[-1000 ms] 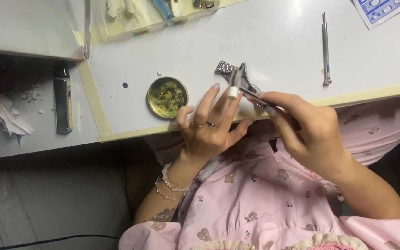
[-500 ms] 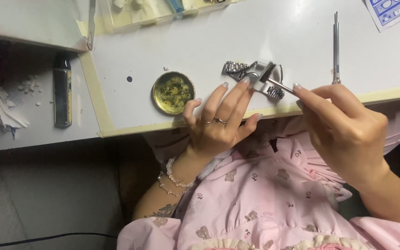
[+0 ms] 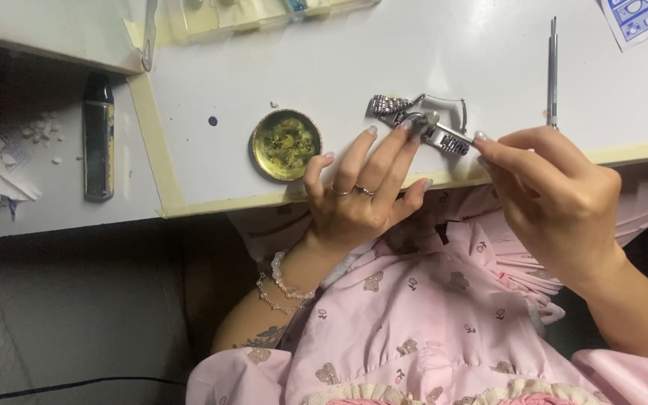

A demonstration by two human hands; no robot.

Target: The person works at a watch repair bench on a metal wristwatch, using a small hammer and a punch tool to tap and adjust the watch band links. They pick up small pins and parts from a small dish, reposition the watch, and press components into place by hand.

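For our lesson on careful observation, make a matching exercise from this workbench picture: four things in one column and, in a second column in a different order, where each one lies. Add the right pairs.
Things
1. Metal watch with link bracelet
2. Round brass dish
3. Slim metal hand tool
4. Dark pen-shaped device

Places
A. On the lower shelf left of the white table
B. Lying alone near the table's right end, above the right hand
C. Under the fingertips of the left hand
D. Near the table's front edge, left of the left hand

Pairs: 1-C, 2-D, 3-B, 4-A
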